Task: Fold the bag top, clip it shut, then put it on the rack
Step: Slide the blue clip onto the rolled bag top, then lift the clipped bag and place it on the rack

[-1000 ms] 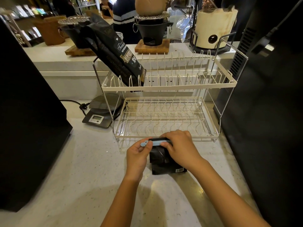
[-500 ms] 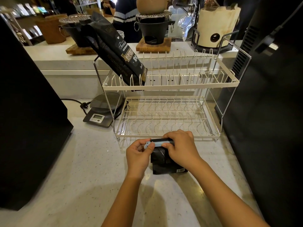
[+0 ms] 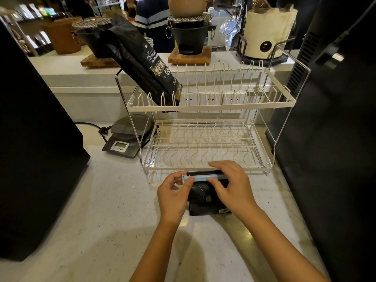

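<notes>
A small black bag [image 3: 205, 202] stands on the pale counter just in front of a cream two-tier wire rack [image 3: 211, 107]. A light blue clip [image 3: 200, 177] lies across the bag's folded top. My left hand [image 3: 173, 197] pinches the clip's left end between thumb and fingers. My right hand [image 3: 232, 186] grips the bag's top and the clip's right part, covering that side. A larger black bag [image 3: 142, 66] with gold print leans in the left slots of the rack's upper tier.
A digital scale [image 3: 127, 137] with a cable sits left of the rack. Tall black machines flank the counter on the left [image 3: 36, 139] and right [image 3: 333, 139]. Behind the rack a raised ledge carries black pots on wooden boards [image 3: 190, 55] and a cream cylinder [image 3: 268, 31]. People stand beyond.
The clip has slid further right along the bag's folded top and sits more squarely on it. Both hands stay at the bag, with small shifts of the fingers.
</notes>
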